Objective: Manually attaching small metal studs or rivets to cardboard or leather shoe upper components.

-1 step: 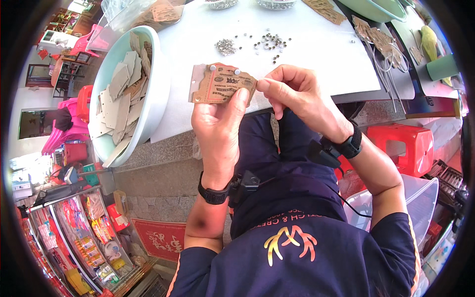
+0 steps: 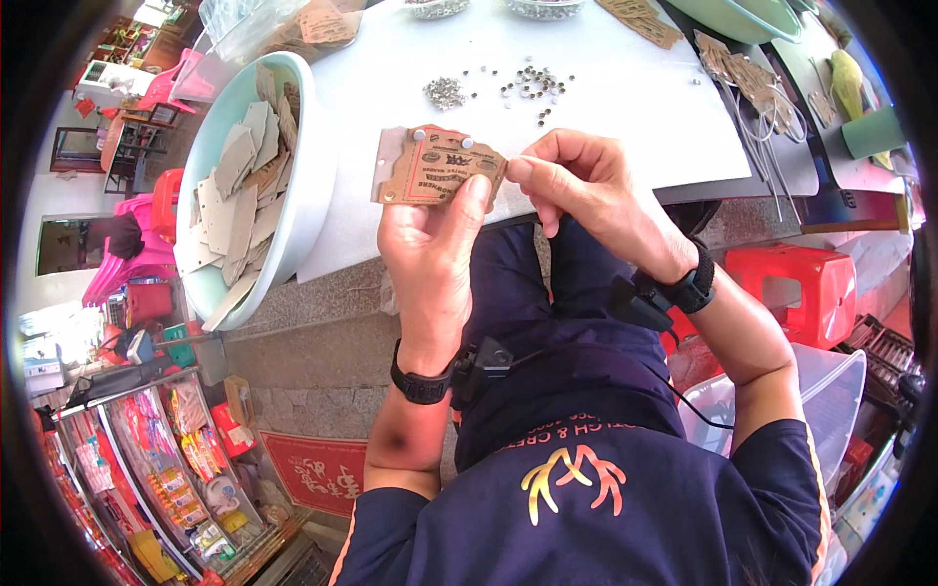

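Note:
My left hand (image 2: pixel 435 254) grips a brown printed cardboard tag (image 2: pixel 440 181) between thumb and fingers, with a grey card (image 2: pixel 389 161) showing behind its left side. Two round silver studs (image 2: pixel 468 143) sit along the tag's upper edge. At the tag's right corner, the thumb and forefinger of my right hand (image 2: pixel 581 181) are pinched together; whatever lies between them is hidden. Beyond my hands, a small heap of silver studs (image 2: pixel 447 93) lies on the white tabletop (image 2: pixel 391 73), beside a loose scatter of dark and pale studs (image 2: pixel 532 82).
To the left stands a pale green basin (image 2: pixel 318 166) full of grey and brown cards (image 2: pixel 239 146). Clear tubs of studs (image 2: pixel 544 8) are at the far edge. More brown tags (image 2: pixel 640 21) lie at far right, near white cords (image 2: pixel 772 127). A red stool (image 2: pixel 796 293) stands right.

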The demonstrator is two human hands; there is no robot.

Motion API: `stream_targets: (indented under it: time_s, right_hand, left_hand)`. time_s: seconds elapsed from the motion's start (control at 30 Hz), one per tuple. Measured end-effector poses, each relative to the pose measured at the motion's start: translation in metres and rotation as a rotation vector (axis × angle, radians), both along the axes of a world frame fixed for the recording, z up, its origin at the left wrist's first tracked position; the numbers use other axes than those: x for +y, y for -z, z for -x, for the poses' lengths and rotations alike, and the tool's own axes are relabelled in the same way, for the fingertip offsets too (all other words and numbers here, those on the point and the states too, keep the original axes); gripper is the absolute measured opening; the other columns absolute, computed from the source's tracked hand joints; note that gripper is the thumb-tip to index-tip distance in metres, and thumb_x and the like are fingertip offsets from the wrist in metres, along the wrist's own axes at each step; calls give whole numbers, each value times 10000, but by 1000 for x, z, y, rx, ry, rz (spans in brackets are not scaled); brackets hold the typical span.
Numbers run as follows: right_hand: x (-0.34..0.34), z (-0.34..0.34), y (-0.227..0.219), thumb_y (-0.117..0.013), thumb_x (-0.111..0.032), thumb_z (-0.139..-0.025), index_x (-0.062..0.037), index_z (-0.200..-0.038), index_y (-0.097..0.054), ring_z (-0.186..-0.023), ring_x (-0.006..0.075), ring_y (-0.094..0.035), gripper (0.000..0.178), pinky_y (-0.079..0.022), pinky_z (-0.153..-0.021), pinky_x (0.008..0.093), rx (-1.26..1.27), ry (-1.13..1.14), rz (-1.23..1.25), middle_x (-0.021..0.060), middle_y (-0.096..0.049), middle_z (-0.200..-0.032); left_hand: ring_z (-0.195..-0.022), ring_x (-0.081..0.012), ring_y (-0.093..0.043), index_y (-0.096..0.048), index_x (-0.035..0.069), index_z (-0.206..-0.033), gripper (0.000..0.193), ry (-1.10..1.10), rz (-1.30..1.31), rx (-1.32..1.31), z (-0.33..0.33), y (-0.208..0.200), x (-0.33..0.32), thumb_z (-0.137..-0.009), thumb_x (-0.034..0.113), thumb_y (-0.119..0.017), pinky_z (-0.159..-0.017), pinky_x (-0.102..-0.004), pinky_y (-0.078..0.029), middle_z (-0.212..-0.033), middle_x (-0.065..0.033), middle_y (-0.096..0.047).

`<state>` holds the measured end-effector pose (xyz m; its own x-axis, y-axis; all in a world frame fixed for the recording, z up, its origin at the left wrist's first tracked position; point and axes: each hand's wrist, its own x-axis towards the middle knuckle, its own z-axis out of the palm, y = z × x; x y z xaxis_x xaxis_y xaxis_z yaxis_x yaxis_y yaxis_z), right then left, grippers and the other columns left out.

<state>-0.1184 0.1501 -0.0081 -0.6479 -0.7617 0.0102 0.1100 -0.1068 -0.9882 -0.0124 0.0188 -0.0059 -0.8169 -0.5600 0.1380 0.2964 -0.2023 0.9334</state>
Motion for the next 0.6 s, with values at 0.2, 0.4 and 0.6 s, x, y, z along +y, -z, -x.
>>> stream_targets:
  time_s: [0.2,0.4,0.6]
  right_hand:
    - [1,-2,-9,-633,-239,-951,-5,-947,-625,-574,43,-533,234,-458,-526,198,-3,-18,-67,-25,-562,-678]
    - [6,-3,-13,-643,-251,-945,-16,-948,-605,-602,37,-544,238,-469,-519,202,-70,-108,-113,-27,-568,-697]
    - [11,-1,-13,-639,-263,-940,0,-963,-615,-580,53,-553,265,-471,-503,200,-42,-101,-170,7,-599,-715]
  left_hand:
    - [-953,-125,-598,-500,-16,-1259,360,23,-42,-25,-2,-4,5,-911,-18,-591,-814,-285,-489,-1069,-81,-628]
    - [-934,-132,-599,-527,3,-1220,312,124,-169,-26,-9,-2,-3,-914,5,-583,-828,-299,-487,-1056,-68,-632]
    - [-896,-118,-588,-485,0,-1271,387,284,-250,-53,-9,7,-10,-903,-13,-606,-755,-267,-488,-1041,-61,-620]
